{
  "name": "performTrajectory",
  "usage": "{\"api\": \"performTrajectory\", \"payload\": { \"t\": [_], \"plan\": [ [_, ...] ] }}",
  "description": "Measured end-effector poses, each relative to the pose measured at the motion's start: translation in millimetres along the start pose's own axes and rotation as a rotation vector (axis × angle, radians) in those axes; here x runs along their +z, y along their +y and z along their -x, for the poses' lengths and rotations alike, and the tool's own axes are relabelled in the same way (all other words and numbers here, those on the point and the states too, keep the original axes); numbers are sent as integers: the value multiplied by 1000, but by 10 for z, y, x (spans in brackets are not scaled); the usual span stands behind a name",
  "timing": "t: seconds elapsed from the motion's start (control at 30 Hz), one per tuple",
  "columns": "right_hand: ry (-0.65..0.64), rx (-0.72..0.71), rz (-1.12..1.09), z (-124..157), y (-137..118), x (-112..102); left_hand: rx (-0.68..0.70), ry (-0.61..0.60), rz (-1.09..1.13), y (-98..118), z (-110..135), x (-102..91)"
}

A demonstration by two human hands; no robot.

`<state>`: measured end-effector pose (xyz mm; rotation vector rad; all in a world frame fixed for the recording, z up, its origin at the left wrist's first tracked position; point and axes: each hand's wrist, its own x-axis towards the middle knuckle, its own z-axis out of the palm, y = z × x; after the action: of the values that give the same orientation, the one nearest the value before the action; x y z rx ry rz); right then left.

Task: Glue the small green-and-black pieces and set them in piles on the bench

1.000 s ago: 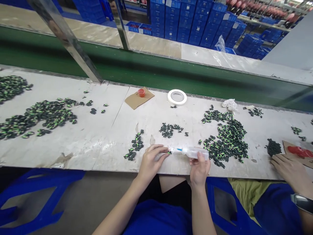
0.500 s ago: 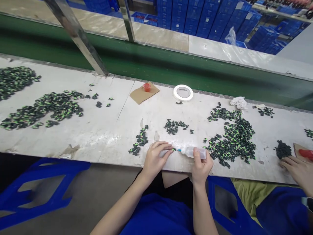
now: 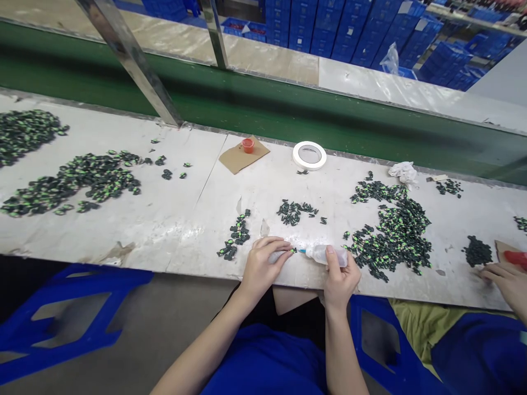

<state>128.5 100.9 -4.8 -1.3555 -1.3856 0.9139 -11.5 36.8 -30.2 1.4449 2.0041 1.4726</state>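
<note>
Between its thumb and fingers, my left hand (image 3: pixel 267 260) pinches a small black and green part (image 3: pixel 293 250). My right hand (image 3: pixel 341 277) is wrapped round a translucent squeeze bottle (image 3: pixel 329 255), tilted nearly flat. The bottle's thin blue tip (image 3: pixel 302 251) points left and is very close to the held part; whether they touch I cannot tell. Left of my left hand lies a short line of black and green parts (image 3: pixel 239 230). Beyond both hands sits a small heap of dark slim pieces (image 3: pixel 293 211). A big pile of black and green parts (image 3: pixel 395 233) spreads right of the bottle.
At the back are a red cup (image 3: pixel 247 145) on cardboard (image 3: pixel 234 161), a roll of white tape (image 3: pixel 309 156) and crumpled tissue (image 3: pixel 403 172). More parts (image 3: pixel 90 178) lie left. A co-worker's hand (image 3: pixel 504 277) is at far right by a black pile (image 3: pixel 477 251). A metal post (image 3: pixel 135 66) rises left.
The bottle and my right hand have shifted very slightly; my left hand keeps its pinch on the part. The co-worker's hand at far right has moved slightly right, away from the black pile.
</note>
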Motion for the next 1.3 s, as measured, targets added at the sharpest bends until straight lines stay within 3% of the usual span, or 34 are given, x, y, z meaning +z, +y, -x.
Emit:
{"api": "performTrajectory", "payload": {
  "t": [0.37,0.7,0.8,0.9,1.13,1.3],
  "plan": [
    [-19,1,-41,-12,-25,-5,-14,-4,12,6,-3,-6],
    [79,53,-173,-12,87,-27,-13,-4,39,-23,6,9],
    [122,52,-285,-15,129,-51,-36,-36,78,4,-10,-22],
    [74,41,-276,-18,120,-27,-50,-88,100,48,-85,-78],
    [-20,105,-246,-89,76,213,50,70,-246,0,-466,-51],
    [-109,57,-151,-127,135,292,66,49,-394,-78,-566,57]
  ]
}}
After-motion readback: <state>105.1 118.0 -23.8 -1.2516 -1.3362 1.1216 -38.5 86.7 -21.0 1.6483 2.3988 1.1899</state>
